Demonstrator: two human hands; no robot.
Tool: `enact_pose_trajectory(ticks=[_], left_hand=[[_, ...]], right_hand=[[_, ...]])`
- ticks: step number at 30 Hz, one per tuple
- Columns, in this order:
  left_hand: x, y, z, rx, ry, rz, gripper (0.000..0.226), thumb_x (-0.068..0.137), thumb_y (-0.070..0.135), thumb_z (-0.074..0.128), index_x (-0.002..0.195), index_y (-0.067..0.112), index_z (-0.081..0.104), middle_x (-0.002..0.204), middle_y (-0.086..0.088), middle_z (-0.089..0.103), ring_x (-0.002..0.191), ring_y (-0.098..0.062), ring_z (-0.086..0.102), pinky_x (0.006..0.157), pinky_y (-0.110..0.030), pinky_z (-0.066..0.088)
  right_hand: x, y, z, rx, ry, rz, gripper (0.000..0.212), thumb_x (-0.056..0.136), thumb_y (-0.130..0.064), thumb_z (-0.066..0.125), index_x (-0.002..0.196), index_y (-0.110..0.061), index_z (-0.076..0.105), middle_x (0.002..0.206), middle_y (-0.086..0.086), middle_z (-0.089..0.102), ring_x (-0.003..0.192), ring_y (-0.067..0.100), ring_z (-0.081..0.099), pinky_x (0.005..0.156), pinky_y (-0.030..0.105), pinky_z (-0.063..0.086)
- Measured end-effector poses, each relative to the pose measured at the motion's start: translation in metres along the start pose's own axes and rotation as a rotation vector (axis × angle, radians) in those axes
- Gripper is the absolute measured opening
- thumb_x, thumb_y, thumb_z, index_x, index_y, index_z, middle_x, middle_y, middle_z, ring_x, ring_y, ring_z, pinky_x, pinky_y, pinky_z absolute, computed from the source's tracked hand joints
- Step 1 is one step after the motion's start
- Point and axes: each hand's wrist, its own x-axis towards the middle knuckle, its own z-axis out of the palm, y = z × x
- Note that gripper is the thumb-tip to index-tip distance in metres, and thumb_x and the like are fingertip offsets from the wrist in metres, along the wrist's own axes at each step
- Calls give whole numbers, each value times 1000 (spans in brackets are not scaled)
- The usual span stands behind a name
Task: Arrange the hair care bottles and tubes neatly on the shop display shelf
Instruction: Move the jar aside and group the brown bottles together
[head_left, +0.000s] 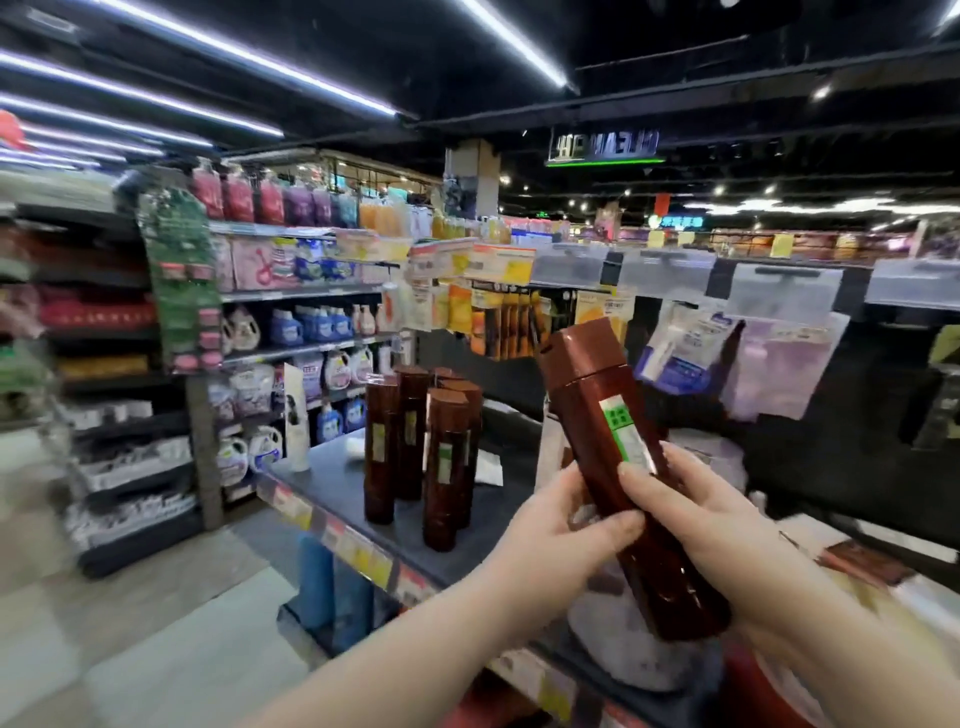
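Both hands, left and right, grip the tilted bottle, label up for checking; the group stands upright on the shelf.

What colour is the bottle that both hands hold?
The bottle is dark reddish brown, with a green and white label; the head view shows it.

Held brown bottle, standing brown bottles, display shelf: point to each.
held brown bottle (582, 410), head view, brown body left of its label
standing brown bottles (441, 504), head view, front bottle's lower body
display shelf (332, 483), head view, bare dark top
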Motion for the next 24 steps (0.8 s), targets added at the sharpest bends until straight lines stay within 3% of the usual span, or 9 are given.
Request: enact_pose_trajectory(ticks=[4,8,12,16,20,24], left_hand=[[-14,6,-62,2,37,-3,37,89,1,55,105,34,56,103,11,65,96,-4,64,76,-18,53],[-30,6,-129,68,8,-19,44,85,1,59,106,39,56,110,9,67,99,-10,66,81,-25,53],[-37,-4,-178,39,-71,-71,49,68,8,69,109,33,58,106,3,71,98,-19,68,86,-35,54],[-34,-23,-199,93,-124,-55,50,64,12,71,105,38,60,105,6,71,102,-13,66,90,-34,52],[-23,-28,-191,130,-192,-73,53,66,8,73,103,42,57,106,5,69,100,-7,65,91,-29,52],[1,-12,-188,350,-142,10,69,76,19,73,130,44,37,114,15,52,100,1,54,91,-23,47]], right_hand=[[26,4,55,-81,-10,-50,43,58,-37,70,99,-25,66,91,-3,75,84,11,71,65,20,55],[48,15,111,-232,-26,-30,35,74,-25,76,107,-25,65,100,-3,73,97,13,68,84,30,54],[57,27,158,-299,31,-8,34,75,-15,77,105,-24,64,96,-4,72,92,8,68,81,27,55],[60,28,181,-297,150,-52,38,71,-15,78,98,-33,58,86,-17,72,86,0,68,75,20,53],[67,7,172,-351,242,-62,35,70,-23,78,98,-33,60,97,-9,71,96,7,66,86,31,53],[82,-19,146,-393,362,-26,32,73,-21,77,97,-32,60,97,-11,69,91,4,64,74,22,51]])
